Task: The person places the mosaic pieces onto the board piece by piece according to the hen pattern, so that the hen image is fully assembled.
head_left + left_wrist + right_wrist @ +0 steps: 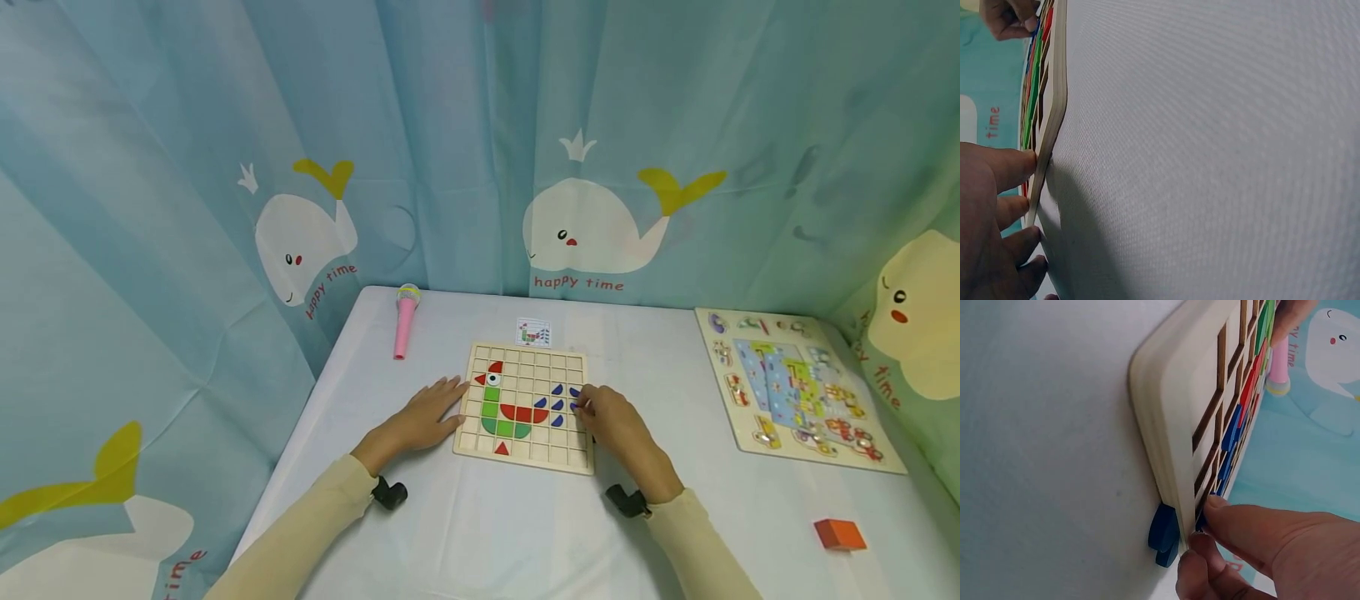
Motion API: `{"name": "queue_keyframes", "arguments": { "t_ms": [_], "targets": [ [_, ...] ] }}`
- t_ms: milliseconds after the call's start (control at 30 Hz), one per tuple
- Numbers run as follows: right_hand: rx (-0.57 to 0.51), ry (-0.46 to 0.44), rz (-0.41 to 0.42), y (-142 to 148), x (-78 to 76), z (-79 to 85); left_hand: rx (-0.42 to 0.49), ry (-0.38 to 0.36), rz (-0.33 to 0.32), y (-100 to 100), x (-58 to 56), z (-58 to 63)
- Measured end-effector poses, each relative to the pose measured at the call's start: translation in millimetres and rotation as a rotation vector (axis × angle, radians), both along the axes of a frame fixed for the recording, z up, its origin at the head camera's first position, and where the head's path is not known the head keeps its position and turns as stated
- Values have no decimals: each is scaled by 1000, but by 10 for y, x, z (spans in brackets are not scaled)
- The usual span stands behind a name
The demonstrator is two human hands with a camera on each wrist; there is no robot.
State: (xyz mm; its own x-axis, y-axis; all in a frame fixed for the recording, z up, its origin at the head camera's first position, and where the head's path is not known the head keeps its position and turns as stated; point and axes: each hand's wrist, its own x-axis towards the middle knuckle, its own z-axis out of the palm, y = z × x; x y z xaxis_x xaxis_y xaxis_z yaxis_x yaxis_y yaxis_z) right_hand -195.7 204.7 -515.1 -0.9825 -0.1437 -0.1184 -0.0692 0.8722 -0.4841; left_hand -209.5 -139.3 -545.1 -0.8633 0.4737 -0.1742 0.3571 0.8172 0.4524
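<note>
A wooden grid board (555, 458) lies on the white table. Red, green and blue tiles with a round eye tile form a bird on it. My left hand (423, 415) rests at the board's left edge, its fingers fairly straight, thumb and fingertips touching the rim. At the right-hand column, my right hand (611, 421) pinches a small blue curved tile (1201, 522) between thumb and fingers, low against the grid; the fingers partly hide it. Loose blue tiles (1164, 531) lie beside the board's right edge in the right wrist view.
A small picture card (533, 332) with a similar bird lies just behind the board. Farther left is a pink toy microphone (403, 325). To the right are a wooden picture puzzle (720, 358) and an orange block (840, 534). A whale-print curtain (465, 208) hangs behind the table.
</note>
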Motion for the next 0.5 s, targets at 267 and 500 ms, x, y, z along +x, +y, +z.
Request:
{"name": "queue_keyframes", "arguments": {
  "t_ms": [267,500],
  "targets": [
    [40,75,21,2,-10,-10,-5,-1,5,1,-4,-6],
    [45,108,15,8,-5,-21,-7,2,2,1,-7,-17]
  ]
}}
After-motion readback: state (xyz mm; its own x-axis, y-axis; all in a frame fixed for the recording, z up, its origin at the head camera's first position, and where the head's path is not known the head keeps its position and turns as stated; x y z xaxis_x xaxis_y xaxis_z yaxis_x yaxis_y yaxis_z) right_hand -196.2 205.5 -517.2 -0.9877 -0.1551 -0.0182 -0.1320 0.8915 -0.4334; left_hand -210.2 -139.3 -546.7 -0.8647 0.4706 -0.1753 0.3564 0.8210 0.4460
